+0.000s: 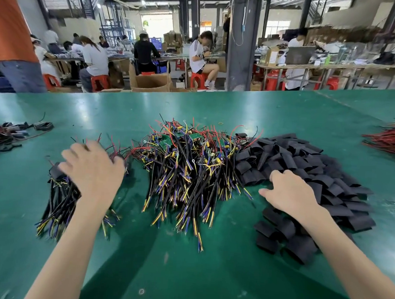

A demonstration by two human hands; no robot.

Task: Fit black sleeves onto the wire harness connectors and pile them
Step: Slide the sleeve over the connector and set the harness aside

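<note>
The layout on the desk (pixel 208 254) was basically a left-to-right assembly line, just run backwards. The sleeves (pixel 306 160) sat in a big black heap on the right. The bare harnesses (pixel 191 162) (the ones with little green boards and yellow/blue wire ends) were dumped in the middle. The done pile (pixel 59 201) was on the left with its cable tails all pointing toward the person, probably so they'd stack flat and not tangle.

Each hand had its own job. The left hand (pixel 91 166) was palm down on top of the done pile. Its fingers (pixel 88 146) looked loosely spread and not wrapped round anything, though that hand was blurry, so take it with salt. The guess is it was laying a finished piece on the pile or patting the pile down.

The right hand (pixel 289 193) was on the near edge of the sleeves. Its fingers (pixel 277 175) were bent down into the heap with the tips hidden, so there was no telling if a sleeve was pinched yet. It was most likely fishing for the next one.

Nothing was being sleeved right then. No harness was in either hand, and the middle heap sat untouched between them. That heap was large, so plenty of the job looked left. A bundle of red wires (pixel 391 140) lay well off to the far right, out of the way.
</note>
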